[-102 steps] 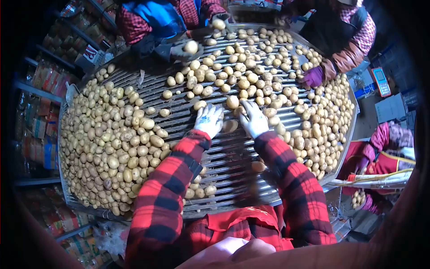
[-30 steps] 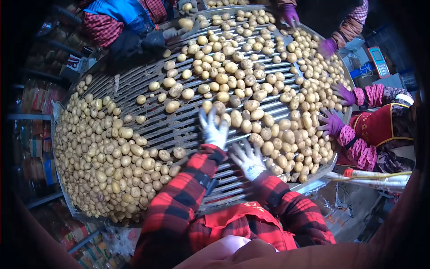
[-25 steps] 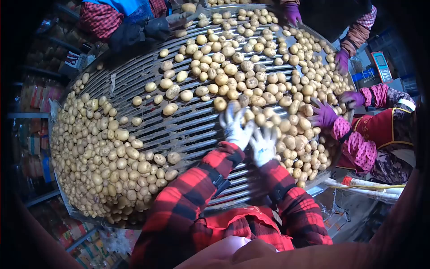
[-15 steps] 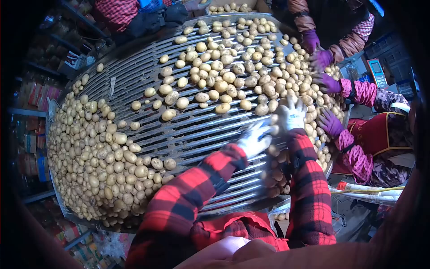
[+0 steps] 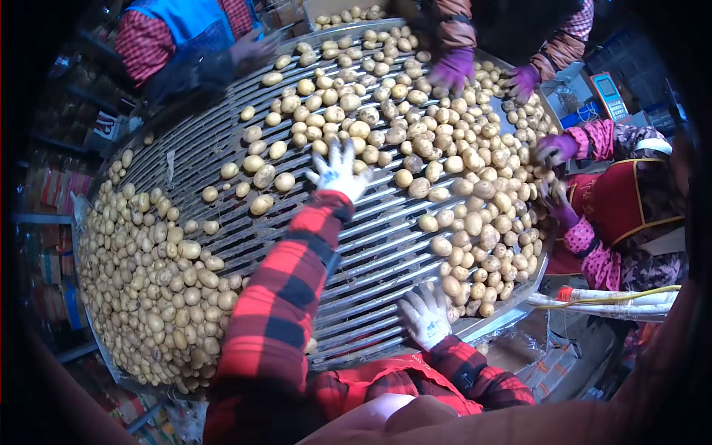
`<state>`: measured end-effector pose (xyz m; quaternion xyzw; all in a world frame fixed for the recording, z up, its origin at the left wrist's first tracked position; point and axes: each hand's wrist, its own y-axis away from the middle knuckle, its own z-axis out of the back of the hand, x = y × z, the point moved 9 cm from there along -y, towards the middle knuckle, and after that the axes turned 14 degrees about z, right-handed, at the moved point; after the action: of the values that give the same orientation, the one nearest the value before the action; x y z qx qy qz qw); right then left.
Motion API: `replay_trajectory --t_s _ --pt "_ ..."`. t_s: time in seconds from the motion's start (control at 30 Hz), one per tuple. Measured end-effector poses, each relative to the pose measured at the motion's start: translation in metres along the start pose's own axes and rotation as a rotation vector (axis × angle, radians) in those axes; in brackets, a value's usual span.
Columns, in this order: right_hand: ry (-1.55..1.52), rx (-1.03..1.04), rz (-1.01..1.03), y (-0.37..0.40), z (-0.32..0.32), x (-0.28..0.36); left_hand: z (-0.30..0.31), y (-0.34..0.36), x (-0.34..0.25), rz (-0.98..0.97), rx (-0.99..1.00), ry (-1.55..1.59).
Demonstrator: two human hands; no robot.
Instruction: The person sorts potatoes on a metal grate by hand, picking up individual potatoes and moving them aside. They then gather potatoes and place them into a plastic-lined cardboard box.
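My left hand (image 5: 339,175), in a white glove, reaches over the slatted metal table (image 5: 371,252) with its fingers spread. Its fingertips are at the near edge of the loose potatoes (image 5: 360,129); I see none gripped. Lower down, my right hand (image 5: 426,314), also gloved, lies open with fingers apart over the bars by the table's near edge. Just to its right is the pile of potatoes (image 5: 482,252). A second, dense heap of potatoes (image 5: 156,289) covers the left end of the table.
At the right, a co-worker's purple-gloved hands (image 5: 558,148) touch the potatoes. Another person's purple glove (image 5: 453,70) is over the far side. A person in a blue vest (image 5: 194,30) stands at the back left. White pipes (image 5: 615,300) lie beyond the right edge.
My left hand has moved forward and left toward the middle potatoes. My right hand has drawn back toward me, off the pile. The potatoes at the right have shifted, and the co-workers' hands have moved.
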<state>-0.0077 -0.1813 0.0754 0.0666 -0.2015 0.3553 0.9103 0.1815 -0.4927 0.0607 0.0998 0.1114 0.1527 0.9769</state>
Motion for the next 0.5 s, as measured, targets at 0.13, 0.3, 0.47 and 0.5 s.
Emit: replay_trajectory --t_s 0.13,0.3,0.47,0.5 --pt "0.011 -0.037 -0.004 -0.005 -0.001 -0.003 -0.058 0.086 -0.057 -0.417 0.057 -0.091" --pt "-0.038 -0.034 -0.012 -0.018 0.009 -0.011 -0.031 0.154 -0.017 -0.606 -0.042 0.428" --pt "0.038 -0.349 0.108 -0.114 0.069 -0.048 -0.033 0.146 0.099 -0.232 -0.211 0.33" --pt "0.064 -0.339 0.156 -0.146 0.075 -0.056 -0.033 0.147 0.097 -0.293 -0.205 0.288"
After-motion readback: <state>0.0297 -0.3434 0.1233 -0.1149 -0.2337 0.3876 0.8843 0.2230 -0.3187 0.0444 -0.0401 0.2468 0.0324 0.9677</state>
